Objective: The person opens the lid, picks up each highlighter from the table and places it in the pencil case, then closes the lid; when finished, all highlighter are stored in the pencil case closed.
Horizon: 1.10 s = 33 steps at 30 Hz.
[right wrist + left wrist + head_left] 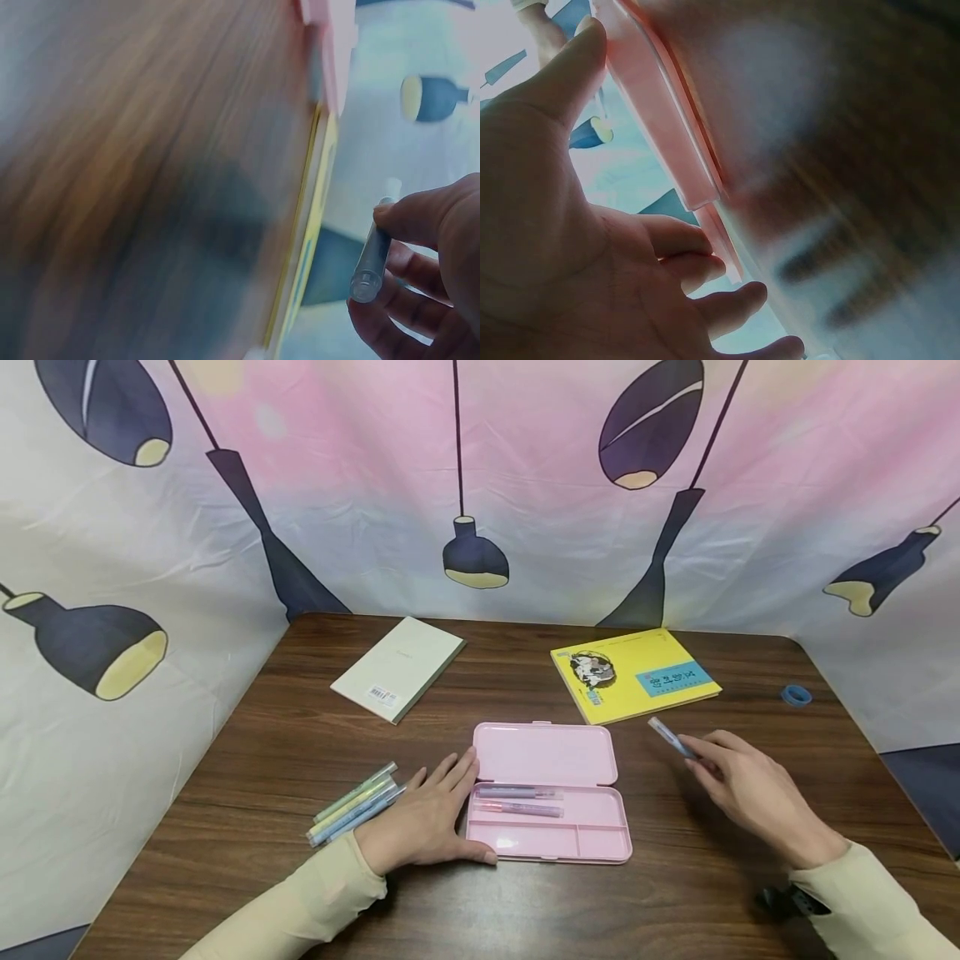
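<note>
A pink pencil case (532, 841) lies unfolded on the wooden table, its lid (545, 753) tipped back on the far side. Two pens lie in its long far compartment: a grey-blue one (513, 792) and a pinkish one (525, 809). My left hand (420, 827) rests along the case's left side, fingers straight and spread, thumb by the near left corner. To the right of the case, my right hand (753, 789) pinches a slim blue-grey pen (667, 735) between thumb and fingers above the table. In the right wrist view, the clear end of that pen (370, 262) points toward the camera.
Several pens (351, 805) in green, yellow and blue lie side by side left of my left hand. A pale green notebook (397, 668) lies at the back left, a yellow book (630, 675) at the back right. A blue tape roll (796, 696) sits near the right edge.
</note>
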{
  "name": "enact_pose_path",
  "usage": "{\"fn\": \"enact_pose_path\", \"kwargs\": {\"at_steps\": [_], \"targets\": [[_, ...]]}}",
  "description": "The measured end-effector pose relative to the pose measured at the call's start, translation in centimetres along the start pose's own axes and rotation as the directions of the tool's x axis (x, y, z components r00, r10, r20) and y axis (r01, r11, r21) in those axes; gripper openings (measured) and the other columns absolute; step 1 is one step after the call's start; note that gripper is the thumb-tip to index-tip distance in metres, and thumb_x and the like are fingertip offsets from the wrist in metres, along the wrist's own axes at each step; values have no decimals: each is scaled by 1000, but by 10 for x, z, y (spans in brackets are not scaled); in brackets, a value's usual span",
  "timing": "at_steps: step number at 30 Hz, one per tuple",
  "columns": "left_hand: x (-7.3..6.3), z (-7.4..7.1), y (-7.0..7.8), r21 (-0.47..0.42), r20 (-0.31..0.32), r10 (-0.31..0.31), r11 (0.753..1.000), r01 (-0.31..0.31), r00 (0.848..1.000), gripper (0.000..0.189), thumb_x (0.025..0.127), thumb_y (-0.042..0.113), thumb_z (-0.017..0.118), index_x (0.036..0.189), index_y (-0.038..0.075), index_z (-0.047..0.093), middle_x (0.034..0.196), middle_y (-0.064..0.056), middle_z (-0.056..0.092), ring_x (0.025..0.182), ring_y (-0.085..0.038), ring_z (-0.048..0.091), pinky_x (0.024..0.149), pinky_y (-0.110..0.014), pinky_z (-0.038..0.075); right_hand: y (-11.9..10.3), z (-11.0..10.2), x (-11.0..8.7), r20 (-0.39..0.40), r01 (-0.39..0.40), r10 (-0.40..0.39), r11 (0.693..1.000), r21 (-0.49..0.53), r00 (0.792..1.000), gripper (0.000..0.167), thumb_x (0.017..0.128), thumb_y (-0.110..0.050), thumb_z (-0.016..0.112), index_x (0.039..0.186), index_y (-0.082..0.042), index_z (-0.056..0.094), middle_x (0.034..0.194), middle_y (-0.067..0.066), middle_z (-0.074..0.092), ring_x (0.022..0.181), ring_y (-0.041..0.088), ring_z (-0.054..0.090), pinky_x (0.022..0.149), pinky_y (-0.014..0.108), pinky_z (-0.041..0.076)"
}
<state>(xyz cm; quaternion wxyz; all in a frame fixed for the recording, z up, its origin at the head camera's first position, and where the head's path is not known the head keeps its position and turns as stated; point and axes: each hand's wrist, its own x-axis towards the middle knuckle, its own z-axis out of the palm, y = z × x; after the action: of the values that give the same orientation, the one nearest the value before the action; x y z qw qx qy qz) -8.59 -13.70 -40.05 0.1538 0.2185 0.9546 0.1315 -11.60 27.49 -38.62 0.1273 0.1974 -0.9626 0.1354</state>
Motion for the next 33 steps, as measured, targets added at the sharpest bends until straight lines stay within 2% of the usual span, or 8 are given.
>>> {"fn": "enact_pose_path", "kwargs": {"at_steps": [7,16,28,33], "targets": [[0,0,0,7,-3,5,1000,-5,1000,122,73,78,67,160,9,17,168,-5,6,152,-32,13,115,-64,18,-32,10,21,-87,160,-156,986,41,984,34,86,-9,76,120,-9,73,95,-3,64,72,7,54,60,32,47],[0,-1,1,7,0,8,1000,-8,1000,122,73,78,67,160,8,18,168,-6,7,152,-33,14,115,-65,18,-63,24,39,-61,293,-288,950,108,956,31,87,-12,76,119,-13,75,101,-4,63,78,5,52,62,27,48],[0,0,1,17,5,-3,1000,3,1000,123,72,79,66,160,8,19,168,-6,8,152,-33,14,115,-64,19,-96,45,52,-92,473,-464,863,179,881,30,86,-11,76,116,-13,76,101,-3,64,84,7,56,68,27,51],[1,0,1,23,7,-4,1000,4,1000,123,72,80,66,160,8,18,168,-6,8,152,-33,14,115,-64,19,-108,52,51,-55,505,-506,836,216,861,28,88,-13,76,116,-15,76,99,-4,63,83,6,56,67,24,51]]}}
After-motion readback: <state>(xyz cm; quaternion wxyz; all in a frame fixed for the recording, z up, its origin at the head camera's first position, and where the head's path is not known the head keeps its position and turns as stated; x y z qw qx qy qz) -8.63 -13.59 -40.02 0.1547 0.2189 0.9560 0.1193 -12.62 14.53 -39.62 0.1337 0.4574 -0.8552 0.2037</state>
